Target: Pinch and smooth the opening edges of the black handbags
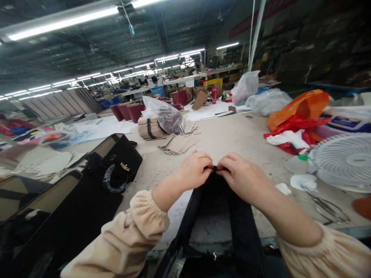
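Observation:
My left hand (197,168) and my right hand (240,173) face each other, pinching the far edge of a black bag piece (243,224). It looks like an unfinished handbag or its lining, with an opening facing me. A small gap lies between the two sets of fingertips, where the dark edge shows. The near part of the piece hangs over the table's front edge, dark and partly out of view. On the left stand several black handbags (127,154) with tan insides; the nearest has a plastic-wrapped handle (111,179).
Beyond my hands lie thin card pieces (176,144) and a banded stack (150,128) beside a plastic bag (165,114). To the right are a white fan (348,162), scissors (326,204), a green-capped bottle (300,163) and an orange bag (298,108). Dark red boxes (135,112) stand farther back.

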Demonstrator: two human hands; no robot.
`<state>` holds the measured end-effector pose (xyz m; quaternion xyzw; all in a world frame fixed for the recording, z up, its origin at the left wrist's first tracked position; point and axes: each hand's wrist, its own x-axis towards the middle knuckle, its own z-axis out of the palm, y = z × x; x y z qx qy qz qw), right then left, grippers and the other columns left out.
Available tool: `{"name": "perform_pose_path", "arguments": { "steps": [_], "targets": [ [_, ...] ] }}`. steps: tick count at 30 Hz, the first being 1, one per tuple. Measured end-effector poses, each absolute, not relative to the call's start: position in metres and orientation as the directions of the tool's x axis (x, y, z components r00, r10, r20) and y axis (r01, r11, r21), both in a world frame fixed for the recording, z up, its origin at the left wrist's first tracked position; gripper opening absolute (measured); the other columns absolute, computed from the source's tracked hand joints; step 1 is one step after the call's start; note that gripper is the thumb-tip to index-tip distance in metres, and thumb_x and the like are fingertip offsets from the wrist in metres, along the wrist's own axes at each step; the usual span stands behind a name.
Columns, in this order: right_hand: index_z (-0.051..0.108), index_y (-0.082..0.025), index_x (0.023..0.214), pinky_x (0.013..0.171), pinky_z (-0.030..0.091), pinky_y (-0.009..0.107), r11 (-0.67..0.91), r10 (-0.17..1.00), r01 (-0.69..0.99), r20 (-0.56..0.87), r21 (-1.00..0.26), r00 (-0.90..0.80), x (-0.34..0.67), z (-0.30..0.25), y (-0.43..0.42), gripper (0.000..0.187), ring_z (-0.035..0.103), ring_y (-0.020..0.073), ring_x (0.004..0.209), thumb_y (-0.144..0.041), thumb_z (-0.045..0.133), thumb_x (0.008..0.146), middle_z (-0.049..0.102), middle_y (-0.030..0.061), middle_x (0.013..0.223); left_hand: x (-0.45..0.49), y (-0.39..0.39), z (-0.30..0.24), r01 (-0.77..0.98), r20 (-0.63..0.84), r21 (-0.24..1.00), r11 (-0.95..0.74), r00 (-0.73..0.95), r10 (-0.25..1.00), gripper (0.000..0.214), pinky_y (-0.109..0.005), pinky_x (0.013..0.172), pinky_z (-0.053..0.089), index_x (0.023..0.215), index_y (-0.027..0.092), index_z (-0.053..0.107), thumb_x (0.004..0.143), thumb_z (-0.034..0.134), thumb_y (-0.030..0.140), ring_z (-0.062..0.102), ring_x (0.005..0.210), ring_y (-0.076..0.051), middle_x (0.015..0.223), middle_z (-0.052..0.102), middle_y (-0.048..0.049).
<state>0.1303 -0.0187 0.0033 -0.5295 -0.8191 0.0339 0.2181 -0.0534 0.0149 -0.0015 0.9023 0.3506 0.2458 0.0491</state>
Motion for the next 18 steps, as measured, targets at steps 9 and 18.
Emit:
{"name": "perform_pose_path", "arguments": {
  "steps": [9, 18],
  "targets": [
    [0.057, -0.023, 0.104, 0.067, 0.040, 0.028, 0.365, 0.918, 0.844, 0.306, -0.393, -0.254, 0.141, 0.000, -0.014, 0.027, 0.061, 0.0165, 0.080, -0.019, 0.060, 0.078, 0.066, -0.0001, 0.089, -0.044, 0.009, -0.006, 0.635, 0.377, 0.572, -0.519, 0.358, 0.854, 0.008, -0.024, 0.067, 0.050, 0.072, 0.018, 0.068, 0.070, 0.061, 0.015, 0.063, 0.069, -0.013, 0.075, 0.071, 0.0002],
    [0.069, -0.023, 0.098, 0.079, 0.043, 0.030, 0.413, 0.901, 0.850, 0.284, -0.326, -0.329, 0.144, -0.001, -0.011, 0.021, 0.062, 0.0193, 0.089, -0.024, 0.053, 0.085, 0.068, 0.0045, 0.095, -0.038, 0.010, -0.009, 0.638, 0.338, 0.629, -0.444, 0.289, 0.896, 0.009, -0.024, 0.062, 0.047, 0.069, 0.017, 0.067, 0.066, 0.059, 0.015, 0.061, 0.064, -0.012, 0.069, 0.069, 0.0002]
  ]
}}
